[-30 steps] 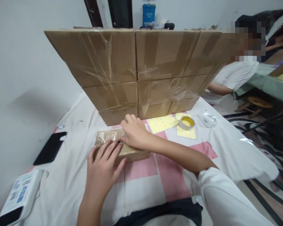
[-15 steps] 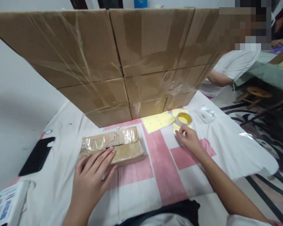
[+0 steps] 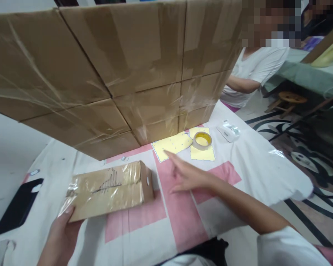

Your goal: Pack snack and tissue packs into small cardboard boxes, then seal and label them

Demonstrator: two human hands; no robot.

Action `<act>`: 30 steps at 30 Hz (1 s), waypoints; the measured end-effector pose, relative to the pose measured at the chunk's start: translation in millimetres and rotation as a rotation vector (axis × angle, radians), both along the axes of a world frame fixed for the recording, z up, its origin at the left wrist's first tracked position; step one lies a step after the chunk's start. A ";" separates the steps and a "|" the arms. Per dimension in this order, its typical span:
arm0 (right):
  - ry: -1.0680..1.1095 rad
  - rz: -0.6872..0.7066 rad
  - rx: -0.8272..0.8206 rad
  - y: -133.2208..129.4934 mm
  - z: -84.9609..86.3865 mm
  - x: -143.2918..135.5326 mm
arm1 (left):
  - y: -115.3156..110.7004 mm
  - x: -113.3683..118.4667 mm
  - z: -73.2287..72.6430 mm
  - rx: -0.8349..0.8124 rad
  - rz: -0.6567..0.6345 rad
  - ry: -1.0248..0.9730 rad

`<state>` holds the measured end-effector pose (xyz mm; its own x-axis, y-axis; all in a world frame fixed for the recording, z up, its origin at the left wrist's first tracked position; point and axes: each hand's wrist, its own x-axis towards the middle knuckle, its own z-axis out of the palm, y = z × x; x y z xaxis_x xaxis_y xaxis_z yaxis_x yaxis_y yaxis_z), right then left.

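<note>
A small taped cardboard box (image 3: 108, 192) is tilted at the left of the table, its near left corner raised off the cloth. My left hand (image 3: 65, 229) grips that corner, thumb on top and the fingers hidden beneath. To the right of the box my right hand (image 3: 184, 173) hovers over the cloth, fingers spread, with nothing in it. Beyond the right hand a roll of clear tape (image 3: 202, 140) rests on yellow paper sheets (image 3: 172, 145).
A wall of stacked cardboard boxes (image 3: 144, 55) stands at the back. A black phone-shaped object (image 3: 19, 205) lies at far left. A small clear package (image 3: 229, 131) lies right of the tape. A person in a white shirt (image 3: 258, 70) sits behind, near a wooden stool (image 3: 290, 98).
My left hand has gone from lying on the box to gripping its left corner, which is now lifted. My right hand has moved left from beside the tape and its fingers have spread.
</note>
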<state>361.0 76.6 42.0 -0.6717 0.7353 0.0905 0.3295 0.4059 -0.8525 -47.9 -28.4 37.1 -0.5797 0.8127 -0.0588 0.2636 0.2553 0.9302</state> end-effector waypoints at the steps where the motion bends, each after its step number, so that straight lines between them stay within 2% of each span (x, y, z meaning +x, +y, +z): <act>1: 0.010 0.076 -0.003 -3.2 2.0 -18.2 | 6.0 2.4 0.5 -0.050 0.056 -0.138; 3: 0.012 0.154 0.054 -11.9 6.1 -46.6 | 14.6 11.1 4.2 -0.097 0.121 -0.298; 5: 0.012 0.116 0.107 -23.0 10.8 -59.1 | 17.4 23.6 10.1 -0.100 0.142 -0.349; 7: 0.037 0.030 0.120 -33.9 15.9 -53.5 | 15.5 39.1 16.1 -0.085 0.162 -0.378; 9: 0.109 -0.016 0.149 -43.4 20.9 -33.4 | 11.6 56.9 20.9 -0.033 0.152 -0.396; 11: 0.203 -0.062 0.195 -51.9 24.9 -5.9 | 8.8 76.0 23.7 0.027 0.077 -0.429; 13: 0.256 -0.145 0.210 -61.1 26.4 20.3 | 9.2 94.2 23.5 0.064 -0.079 -0.468; 15: 0.243 -0.218 0.211 -71.2 24.2 39.2 | 13.8 109.2 19.5 0.075 -0.249 -0.486; 17: 0.196 -0.250 0.225 -80.5 19.3 49.2 | 21.2 118.9 11.6 0.073 -0.337 -0.448; 21: 0.123 -0.262 0.217 -90.2 10.3 53.8 | 31.4 122.8 -8.9 0.048 -0.330 -0.287; 24: 0.131 -0.225 0.257 -91.5 4.3 58.9 | 25.3 118.4 -20.2 0.100 -0.313 -0.219; 27: 0.169 -0.177 0.291 -93.2 -8.7 70.2 | 9.9 115.9 -24.5 0.135 -0.259 -0.228; 30: 0.195 -0.159 0.274 -95.5 -24.7 81.5 | -2.1 118.5 -22.5 0.146 -0.301 -0.172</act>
